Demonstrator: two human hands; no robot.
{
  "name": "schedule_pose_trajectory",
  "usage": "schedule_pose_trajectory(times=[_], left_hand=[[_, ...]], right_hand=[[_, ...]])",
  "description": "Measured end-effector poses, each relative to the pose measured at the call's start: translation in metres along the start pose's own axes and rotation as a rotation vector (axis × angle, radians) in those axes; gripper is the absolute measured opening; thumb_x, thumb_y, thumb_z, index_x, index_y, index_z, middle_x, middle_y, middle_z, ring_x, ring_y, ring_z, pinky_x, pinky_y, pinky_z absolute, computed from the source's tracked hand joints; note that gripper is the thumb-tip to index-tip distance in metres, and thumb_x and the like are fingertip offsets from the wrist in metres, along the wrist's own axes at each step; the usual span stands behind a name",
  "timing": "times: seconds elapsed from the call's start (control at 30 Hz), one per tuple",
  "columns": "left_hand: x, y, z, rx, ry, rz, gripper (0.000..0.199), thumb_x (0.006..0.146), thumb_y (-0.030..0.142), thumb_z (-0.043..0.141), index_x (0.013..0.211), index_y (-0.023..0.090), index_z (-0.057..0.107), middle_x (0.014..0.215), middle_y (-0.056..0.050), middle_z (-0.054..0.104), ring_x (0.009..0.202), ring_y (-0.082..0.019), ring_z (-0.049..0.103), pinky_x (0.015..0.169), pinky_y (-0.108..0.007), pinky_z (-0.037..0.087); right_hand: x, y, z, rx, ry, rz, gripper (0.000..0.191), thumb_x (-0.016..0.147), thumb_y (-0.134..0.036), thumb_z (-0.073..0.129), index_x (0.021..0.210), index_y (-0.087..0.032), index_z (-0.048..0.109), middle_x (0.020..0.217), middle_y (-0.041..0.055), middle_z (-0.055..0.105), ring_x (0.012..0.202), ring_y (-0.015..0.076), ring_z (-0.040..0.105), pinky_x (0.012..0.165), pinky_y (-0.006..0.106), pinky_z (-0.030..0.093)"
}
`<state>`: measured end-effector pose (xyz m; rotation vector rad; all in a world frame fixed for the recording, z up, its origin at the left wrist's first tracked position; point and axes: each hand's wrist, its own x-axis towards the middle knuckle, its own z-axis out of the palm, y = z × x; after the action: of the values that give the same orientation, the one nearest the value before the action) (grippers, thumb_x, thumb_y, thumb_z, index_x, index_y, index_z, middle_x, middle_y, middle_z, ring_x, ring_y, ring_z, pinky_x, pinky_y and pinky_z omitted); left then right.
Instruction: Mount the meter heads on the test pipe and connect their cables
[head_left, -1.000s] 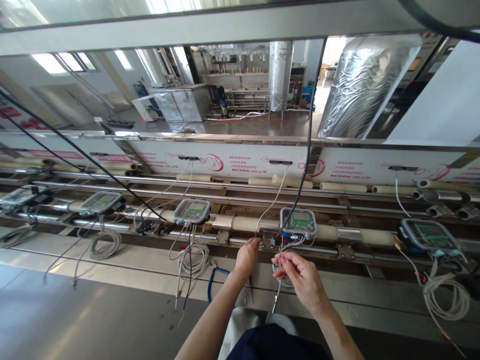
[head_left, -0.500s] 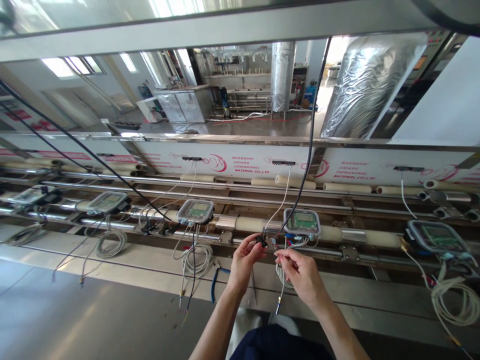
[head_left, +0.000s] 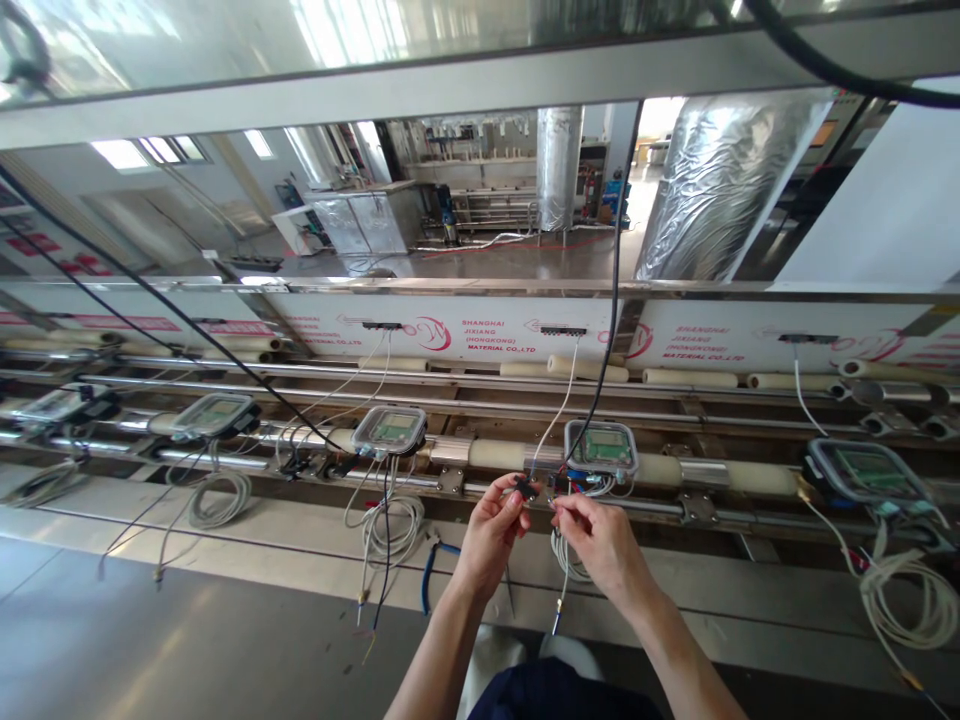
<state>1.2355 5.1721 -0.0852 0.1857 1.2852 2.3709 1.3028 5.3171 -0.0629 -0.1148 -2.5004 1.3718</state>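
Pinched in my left hand (head_left: 491, 525) is a small black connector (head_left: 525, 488), with a thin white cable (head_left: 557, 415) running up from it to a black terminal strip (head_left: 563, 331) on the panel. My right hand (head_left: 600, 540) is just to the right, thumb and forefinger pressed together on something too small to make out, close to the connector. Behind the hands sits a clear-lidded box with a green board (head_left: 602, 447), its wires hanging beside my right fingers. A coiled grey cable (head_left: 570, 556) lies partly behind my right hand.
Blue-handled pliers (head_left: 428, 575) lie on the metal ledge (head_left: 300, 545) left of my forearm. More clear-lidded boxes (head_left: 390, 430) line the pipes, with coiled cables (head_left: 394, 530) below. A black cable (head_left: 616, 280) hangs down in front of the panel.
The view has tilted slightly upward. My left hand has turned a little, showing more of the black connector, and my right fingertips remain close to it.
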Motion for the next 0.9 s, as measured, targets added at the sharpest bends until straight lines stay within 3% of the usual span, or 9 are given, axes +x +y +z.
schedule_pose_trajectory(times=[0.17, 0.3, 0.43, 0.6, 0.67, 0.8, 0.9], left_hand=[[-0.001, -0.003, 0.005, 0.204, 0.071, 0.095, 0.041, 0.073, 0.040, 0.071, 0.100, 0.016, 0.050, 0.070, 0.001, 0.056, 0.043, -0.003, 0.035, 0.041, -0.014, 0.024], [-0.006, -0.003, 0.014, 0.378, 0.142, 0.160, 0.042, 0.074, 0.047, 0.065, 0.097, 0.018, 0.046, 0.057, 0.006, 0.048, 0.039, -0.006, 0.031, 0.038, -0.015, 0.022], [-0.010, -0.003, 0.021, 0.459, 0.169, 0.187, 0.036, 0.077, 0.045, 0.062, 0.097, 0.019, 0.045, 0.064, 0.002, 0.058, 0.038, -0.008, 0.035, 0.040, -0.018, 0.028], [-0.010, -0.004, 0.022, 0.504, 0.175, 0.247, 0.026, 0.081, 0.037, 0.059, 0.096, 0.020, 0.045, 0.065, 0.002, 0.061, 0.044, -0.012, 0.048, 0.057, -0.024, 0.044], [-0.009, -0.005, 0.020, 0.530, 0.182, 0.264, 0.025, 0.081, 0.036, 0.058, 0.095, 0.020, 0.045, 0.064, 0.001, 0.061, 0.053, -0.015, 0.056, 0.063, -0.026, 0.046], [-0.009, -0.007, 0.020, 0.616, 0.189, 0.319, 0.022, 0.082, 0.034, 0.057, 0.094, 0.019, 0.046, 0.083, -0.005, 0.066, 0.077, -0.020, 0.062, 0.067, -0.026, 0.046], [-0.010, -0.007, 0.022, 0.724, 0.208, 0.352, 0.020, 0.083, 0.032, 0.055, 0.096, 0.019, 0.047, 0.086, -0.005, 0.067, 0.075, -0.019, 0.063, 0.066, -0.026, 0.046]], right_hand=[[-0.001, -0.001, 0.001, 0.018, 0.026, -0.012, 0.021, 0.084, -0.029, 0.047, 0.087, -0.019, 0.065, 0.070, 0.0000, 0.069, 0.055, 0.0112, 0.057, 0.053, 0.021, 0.040], [-0.003, 0.001, 0.002, 0.044, 0.047, -0.011, 0.022, 0.085, -0.032, 0.047, 0.085, -0.019, 0.064, 0.068, 0.0003, 0.067, 0.055, 0.0115, 0.057, 0.055, 0.021, 0.041], [-0.003, -0.001, 0.003, 0.079, 0.068, -0.003, 0.023, 0.086, -0.035, 0.048, 0.085, -0.019, 0.064, 0.071, 0.0012, 0.067, 0.059, 0.0120, 0.059, 0.057, 0.021, 0.043], [-0.004, -0.001, 0.004, 0.151, 0.111, -0.011, 0.026, 0.086, -0.038, 0.048, 0.086, -0.018, 0.065, 0.071, 0.0025, 0.067, 0.058, 0.0122, 0.060, 0.056, 0.021, 0.045], [-0.004, 0.000, 0.005, 0.174, 0.117, -0.011, 0.026, 0.086, -0.038, 0.048, 0.086, -0.018, 0.065, 0.069, 0.0020, 0.066, 0.054, 0.0115, 0.059, 0.054, 0.021, 0.044], [-0.004, -0.001, 0.005, 0.128, 0.150, -0.032, 0.024, 0.085, -0.037, 0.049, 0.084, -0.019, 0.065, 0.071, 0.0024, 0.066, 0.058, 0.0124, 0.058, 0.056, 0.022, 0.044], [-0.004, -0.002, 0.005, 0.084, 0.166, -0.034, 0.022, 0.085, -0.035, 0.050, 0.082, -0.019, 0.065, 0.071, 0.0023, 0.066, 0.059, 0.0124, 0.058, 0.057, 0.022, 0.043]])
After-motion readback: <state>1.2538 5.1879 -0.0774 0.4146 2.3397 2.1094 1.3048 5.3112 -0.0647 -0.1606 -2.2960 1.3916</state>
